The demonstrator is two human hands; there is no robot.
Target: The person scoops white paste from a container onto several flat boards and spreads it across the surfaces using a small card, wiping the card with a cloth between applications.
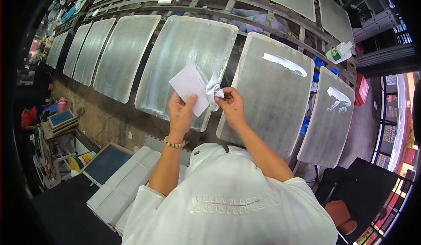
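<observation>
In front of my chest, my left hand (180, 112) grips a flat, whitish square card (189, 85), thumb on top. A crumpled white cloth (213, 90) is pinched in the fingers of my right hand (232, 107) and lies against the card's right edge. Below the card is a grey flat panel (175, 39) with pale borders and a wet-looking, streaked surface. To the right, another grey panel (267, 96) carries a thick smear of white paste (285, 64). A third panel (326, 126) beyond it has a smaller white smear (338, 97).
More grey panels (125, 56) run leftward along a metal rail frame (210, 8). A white tub with a green label (338, 53) rests on the frame at right. White cartons (125, 186) and a blue framed screen (106, 163) lie at lower left. A red crate (361, 89) stands at right.
</observation>
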